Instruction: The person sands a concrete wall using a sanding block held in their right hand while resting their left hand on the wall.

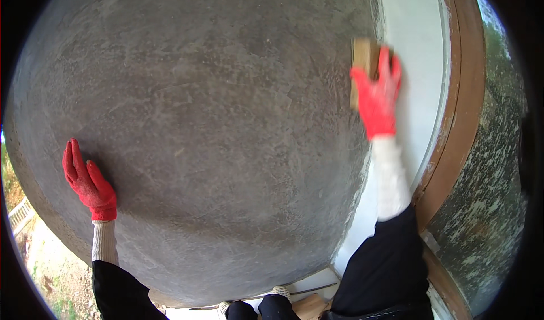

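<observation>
A broad grey plastered wall takes up most of the head view. My right hand, in a red-coated glove with a pale cuff, grips a tan wooden-looking block at the wall's right edge, beside a white strip. The fingers curl over the block, and part of it is hidden by the glove. The hand and block are slightly blurred. At the far left my left hand, gloved in red too, lies by the wall surface with its fingers stretched out and nothing in them.
Right of the white strip runs a brown frame, then a dark speckled surface. My feet are at the bottom, near a thin dark rod and a piece of wood. Bright ground lies beyond the wall's left edge.
</observation>
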A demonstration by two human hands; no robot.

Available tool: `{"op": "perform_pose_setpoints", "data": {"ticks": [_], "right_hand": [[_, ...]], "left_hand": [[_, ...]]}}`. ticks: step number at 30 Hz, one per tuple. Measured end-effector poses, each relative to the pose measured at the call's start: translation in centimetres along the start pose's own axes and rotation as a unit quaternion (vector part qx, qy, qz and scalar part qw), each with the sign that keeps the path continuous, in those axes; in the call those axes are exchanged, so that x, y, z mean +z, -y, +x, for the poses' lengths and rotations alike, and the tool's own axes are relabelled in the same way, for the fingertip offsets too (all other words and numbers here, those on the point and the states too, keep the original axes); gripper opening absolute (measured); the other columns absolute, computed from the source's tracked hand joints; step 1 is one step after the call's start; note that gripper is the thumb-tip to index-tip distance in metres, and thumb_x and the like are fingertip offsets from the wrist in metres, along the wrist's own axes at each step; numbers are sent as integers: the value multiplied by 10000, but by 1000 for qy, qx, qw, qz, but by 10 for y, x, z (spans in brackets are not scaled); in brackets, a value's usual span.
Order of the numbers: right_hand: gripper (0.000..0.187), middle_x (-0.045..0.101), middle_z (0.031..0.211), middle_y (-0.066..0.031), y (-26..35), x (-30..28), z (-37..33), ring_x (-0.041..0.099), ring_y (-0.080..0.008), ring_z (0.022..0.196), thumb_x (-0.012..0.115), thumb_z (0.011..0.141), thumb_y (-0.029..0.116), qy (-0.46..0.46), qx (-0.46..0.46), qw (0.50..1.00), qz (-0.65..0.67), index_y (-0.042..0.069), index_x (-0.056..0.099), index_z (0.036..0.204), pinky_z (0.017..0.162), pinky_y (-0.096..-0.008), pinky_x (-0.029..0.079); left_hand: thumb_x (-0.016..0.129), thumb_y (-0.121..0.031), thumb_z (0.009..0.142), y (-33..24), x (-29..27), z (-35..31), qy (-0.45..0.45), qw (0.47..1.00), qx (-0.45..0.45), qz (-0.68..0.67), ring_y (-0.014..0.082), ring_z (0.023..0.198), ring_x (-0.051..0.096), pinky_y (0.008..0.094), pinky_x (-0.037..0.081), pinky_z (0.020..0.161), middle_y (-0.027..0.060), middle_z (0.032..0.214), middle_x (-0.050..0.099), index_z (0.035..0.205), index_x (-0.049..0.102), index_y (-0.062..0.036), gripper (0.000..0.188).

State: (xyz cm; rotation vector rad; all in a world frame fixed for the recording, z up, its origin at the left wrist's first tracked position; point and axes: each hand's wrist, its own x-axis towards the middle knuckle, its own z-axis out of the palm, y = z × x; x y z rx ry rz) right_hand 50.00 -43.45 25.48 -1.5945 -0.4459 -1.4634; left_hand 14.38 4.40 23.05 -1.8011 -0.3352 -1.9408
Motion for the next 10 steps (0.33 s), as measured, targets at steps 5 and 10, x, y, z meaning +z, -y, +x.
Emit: {"op": "perform_pose_setpoints", "data": {"ticks": [5, 10], "right_hand": [[914, 224, 1609, -296, -32, -36, -257, 311, -526, 1444, 810, 834, 360, 39, -20, 999, -17, 73, 367, 1580, 1128, -562, 382], [941, 223, 1610, -296, -70, -40, -273, 318, -527, 1439, 863, 774, 286, 119, 74, 988, 58, 80, 393, 1564, 1115, -562, 401]], "left_hand": [[441, -174, 1029, 2, -3, 6, -11, 1000, 5, -5, 337, 1464, 380, 455, 263, 1212, 151, 1572, 459, 1532, 461, -29, 525], [443, -182, 1030, 1, -4, 7, -2, 1000, 1, -7, 335, 1466, 379, 454, 261, 1214, 146, 1581, 448, 1535, 457, -34, 526]]}}
